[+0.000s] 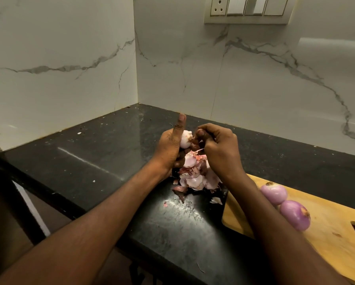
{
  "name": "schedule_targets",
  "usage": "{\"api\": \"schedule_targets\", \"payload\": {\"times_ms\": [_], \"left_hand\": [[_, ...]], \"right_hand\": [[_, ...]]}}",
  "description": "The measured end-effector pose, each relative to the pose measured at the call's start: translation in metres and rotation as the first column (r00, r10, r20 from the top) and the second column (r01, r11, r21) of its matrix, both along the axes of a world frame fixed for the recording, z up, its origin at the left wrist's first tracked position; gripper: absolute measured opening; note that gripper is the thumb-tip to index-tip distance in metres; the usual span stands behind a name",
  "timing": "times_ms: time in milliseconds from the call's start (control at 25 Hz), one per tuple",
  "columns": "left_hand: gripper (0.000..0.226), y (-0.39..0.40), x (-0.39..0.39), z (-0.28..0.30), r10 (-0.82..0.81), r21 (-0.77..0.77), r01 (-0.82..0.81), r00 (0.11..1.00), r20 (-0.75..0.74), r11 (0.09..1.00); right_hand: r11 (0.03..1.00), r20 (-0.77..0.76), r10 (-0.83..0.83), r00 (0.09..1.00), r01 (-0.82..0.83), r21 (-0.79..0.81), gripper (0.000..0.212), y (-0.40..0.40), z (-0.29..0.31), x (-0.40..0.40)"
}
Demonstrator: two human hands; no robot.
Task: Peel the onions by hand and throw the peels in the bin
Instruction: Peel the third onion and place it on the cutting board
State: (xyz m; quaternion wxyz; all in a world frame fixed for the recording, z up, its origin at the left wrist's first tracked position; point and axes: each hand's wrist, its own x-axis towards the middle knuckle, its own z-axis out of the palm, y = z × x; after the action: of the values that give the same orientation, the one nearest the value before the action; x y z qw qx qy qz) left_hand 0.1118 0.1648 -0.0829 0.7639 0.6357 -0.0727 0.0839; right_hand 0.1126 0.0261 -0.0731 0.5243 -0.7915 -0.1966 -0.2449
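Observation:
My left hand grips a pale, mostly peeled onion above the black counter, thumb pointing straight up. My right hand is just to its right, fingertips pinching a strip of skin at the onion's end. Under both hands lies a heap of pink onion peels on the counter. Two purple peeled onions rest on the wooden cutting board at the right, partly behind my right forearm. No bin is in view.
The black stone counter runs into a corner of white marble walls. Small peel scraps dot the counter near the board. A switch panel is on the wall above. The counter's front edge falls off at the lower left.

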Motion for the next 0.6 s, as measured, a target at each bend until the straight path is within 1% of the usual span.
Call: {"api": "schedule_targets", "payload": {"times_ms": [120,200,320,400,480,600], "left_hand": [[0.066,0.0009,0.0005,0.0000,0.019,-0.023,-0.019,1.000,-0.013,1.000],[0.063,0.0020,0.0008,-0.0003,0.033,-0.037,-0.034,0.999,-0.024,0.999],[0.060,0.0027,0.0000,-0.0002,0.012,-0.029,-0.013,1.000,-0.011,1.000],[0.060,0.0015,-0.0005,0.0002,-0.009,-0.013,0.009,1.000,-0.003,1.000],[0.061,0.0013,-0.0010,0.0007,-0.011,0.002,0.011,1.000,0.003,1.000],[0.063,0.0003,-0.0001,-0.0006,0.001,0.038,-0.001,1.000,0.020,0.999]], "right_hand": [[0.999,0.041,-0.001,0.999,0.002,-0.035,0.027,0.0002,0.0015,-0.0008],[0.997,0.111,0.025,0.994,-0.016,-0.082,0.023,0.0018,0.0023,-0.0045],[0.984,0.225,-0.011,0.974,0.050,-0.168,0.030,0.0033,0.0014,-0.0068],[0.986,0.264,-0.052,0.963,0.092,-0.141,0.027,0.0052,0.0009,-0.0062],[0.990,0.284,-0.062,0.957,0.096,-0.106,0.021,0.0067,0.0002,-0.0052],[0.982,0.325,-0.086,0.942,0.135,-0.132,0.020,0.0066,0.0000,-0.0066]]}}
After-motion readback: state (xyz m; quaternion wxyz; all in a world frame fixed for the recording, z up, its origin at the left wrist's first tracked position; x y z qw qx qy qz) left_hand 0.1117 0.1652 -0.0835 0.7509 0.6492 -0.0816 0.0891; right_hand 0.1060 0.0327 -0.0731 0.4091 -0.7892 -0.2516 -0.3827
